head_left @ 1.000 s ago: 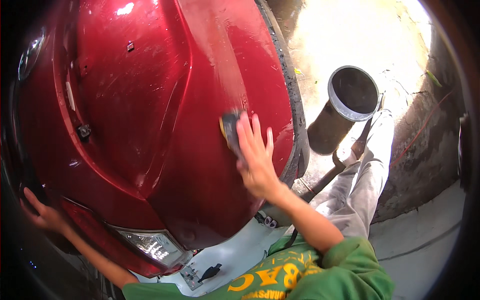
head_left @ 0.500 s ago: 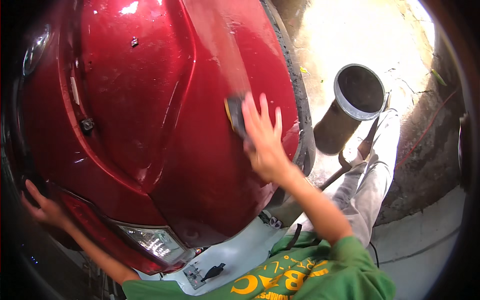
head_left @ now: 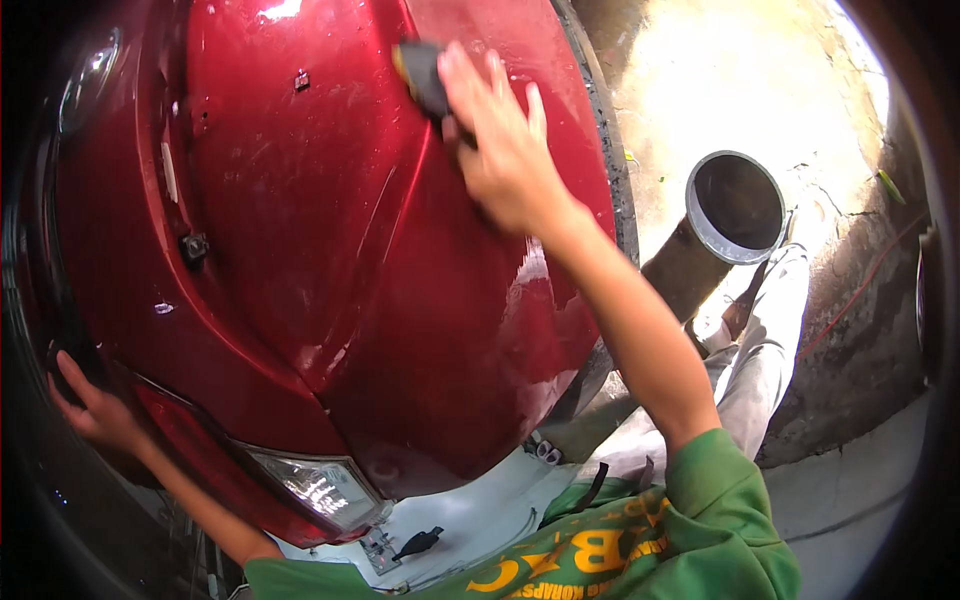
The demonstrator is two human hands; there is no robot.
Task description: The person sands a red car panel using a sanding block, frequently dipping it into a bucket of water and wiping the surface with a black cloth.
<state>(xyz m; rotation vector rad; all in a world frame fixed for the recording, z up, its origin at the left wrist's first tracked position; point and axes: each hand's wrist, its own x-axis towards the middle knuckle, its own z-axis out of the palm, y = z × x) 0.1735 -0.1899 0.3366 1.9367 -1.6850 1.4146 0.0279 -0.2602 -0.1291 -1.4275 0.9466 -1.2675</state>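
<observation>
Right hand (head_left: 505,150) is stretched well forward; left hand (head_left: 95,410) is splayed off by the car's left edge, with nothing seen gripped in it. Biggest thing first: the red car body (head_left: 430,350) is mostly glossy with a duller patch (head_left: 480,25) up top, so the rubbing looks partway done imo, though how much is left can't really be told. The red-and-clear tail lamp (head_left: 320,490) is fitted. Smallest, the black-and-yellow pad (head_left: 425,80) is grasped under the right fingers, seemingly pressed against the upper bodywork.
</observation>
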